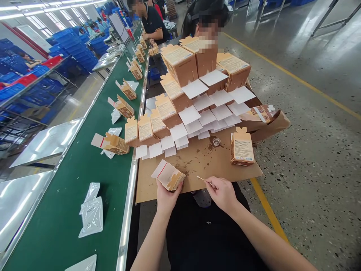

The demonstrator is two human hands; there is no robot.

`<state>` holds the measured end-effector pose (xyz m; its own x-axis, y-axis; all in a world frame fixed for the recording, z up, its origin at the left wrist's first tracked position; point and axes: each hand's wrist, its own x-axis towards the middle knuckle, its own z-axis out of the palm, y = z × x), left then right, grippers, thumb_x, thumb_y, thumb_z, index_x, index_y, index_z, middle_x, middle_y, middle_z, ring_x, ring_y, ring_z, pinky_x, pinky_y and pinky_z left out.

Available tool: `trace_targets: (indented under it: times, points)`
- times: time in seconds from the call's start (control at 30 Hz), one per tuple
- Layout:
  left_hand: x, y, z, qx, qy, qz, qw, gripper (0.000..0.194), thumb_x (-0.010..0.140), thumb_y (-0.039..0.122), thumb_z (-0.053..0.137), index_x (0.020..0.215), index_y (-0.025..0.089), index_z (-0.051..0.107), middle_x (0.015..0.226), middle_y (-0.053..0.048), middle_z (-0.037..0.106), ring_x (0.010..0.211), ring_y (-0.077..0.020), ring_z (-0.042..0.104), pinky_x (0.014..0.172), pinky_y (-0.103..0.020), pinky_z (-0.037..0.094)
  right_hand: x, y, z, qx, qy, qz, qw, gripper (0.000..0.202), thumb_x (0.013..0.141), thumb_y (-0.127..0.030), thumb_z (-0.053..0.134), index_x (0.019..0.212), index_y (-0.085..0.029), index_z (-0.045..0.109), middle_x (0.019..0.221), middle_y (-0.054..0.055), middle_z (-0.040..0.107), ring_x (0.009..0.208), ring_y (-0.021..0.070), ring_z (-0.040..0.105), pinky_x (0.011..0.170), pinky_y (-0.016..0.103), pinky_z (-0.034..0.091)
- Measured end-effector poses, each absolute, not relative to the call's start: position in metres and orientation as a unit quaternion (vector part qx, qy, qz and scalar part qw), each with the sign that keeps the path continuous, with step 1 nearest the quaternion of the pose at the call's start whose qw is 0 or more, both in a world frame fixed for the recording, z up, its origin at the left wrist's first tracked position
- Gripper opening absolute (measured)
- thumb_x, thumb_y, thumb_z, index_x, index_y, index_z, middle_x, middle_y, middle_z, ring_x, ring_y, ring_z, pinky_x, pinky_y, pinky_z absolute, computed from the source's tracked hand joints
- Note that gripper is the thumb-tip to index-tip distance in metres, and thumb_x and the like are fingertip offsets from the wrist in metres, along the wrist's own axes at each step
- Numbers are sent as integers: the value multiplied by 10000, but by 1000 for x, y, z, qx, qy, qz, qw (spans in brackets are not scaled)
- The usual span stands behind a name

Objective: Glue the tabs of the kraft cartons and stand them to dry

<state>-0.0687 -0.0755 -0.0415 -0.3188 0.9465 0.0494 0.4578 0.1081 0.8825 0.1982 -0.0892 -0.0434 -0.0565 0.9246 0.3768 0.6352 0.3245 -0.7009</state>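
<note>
My left hand [167, 195] is wrapped round a small brown carton [175, 180], whose white flap with a red strip stands open to the upper left. Between the thumb and fingers of my right hand [221, 192] is a thin stick [200, 178] with a pale tip, pointing toward the carton but apart from it. A small round clear dish [216, 142] sits on the stained cardboard sheet [197, 165], with dark wet spots around it. One closed-looking carton [242, 148] stands on the sheet's right part.
Stacked cartons [180, 64] with white flaps rise behind the sheet. On the left, a green conveyor [70, 195] bears open cartons [120, 143] and silvery packets [92, 216]. Two people [155, 22] are beyond the stack. Blue crates [70, 41] fill the far left.
</note>
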Motion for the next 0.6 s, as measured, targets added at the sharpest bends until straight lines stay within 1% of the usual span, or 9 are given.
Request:
trace_targets:
  times: [0.13,0.2,0.33,0.43,0.53,0.6]
  points:
    - [-65,-71,-41,499,691,441,283,786,721,554,1015,1346,246,651,1296,-197,821,1224,-441,839,975,-568,717,198,-88,-41,-548,-707,171,413,409,1190,-315,566,833,-269,761,557,-59,534,507,138,538,600,270,434]
    - [-73,-67,-37,470,705,457,269,789,681,539,1041,1308,257,654,1279,-184,813,1252,-461,826,1020,-600,710,200,-87,-38,-547,-707,176,412,430,1195,-341,556,828,-268,768,562,-47,553,514,146,566,605,272,459]
    - [-132,-67,-18,355,762,508,187,863,630,515,1088,1299,269,601,1340,-160,778,1394,-501,762,1212,-689,631,212,-88,-31,-558,-690,203,413,395,1173,-391,586,864,-280,806,560,-35,551,505,176,572,580,301,479]
    - [-190,-75,-4,266,766,572,120,968,558,474,1102,1308,278,521,1419,-145,745,1464,-474,730,1289,-684,583,221,-91,-28,-562,-675,224,422,397,1159,-437,599,850,-292,802,546,-38,511,486,189,554,550,319,483]
    - [-225,-80,-1,227,784,568,108,945,513,405,1098,1231,276,497,1321,-133,746,1425,-444,754,1291,-668,579,223,-89,-25,-560,-668,240,428,440,1161,-481,590,809,-298,780,541,-42,467,473,188,530,538,324,491]
    - [-234,-77,-4,225,811,527,119,882,538,389,1088,1189,276,505,1235,-110,737,1391,-442,763,1285,-682,575,221,-84,-23,-555,-668,253,426,472,1161,-515,586,781,-303,768,541,-38,456,471,189,525,531,328,496]
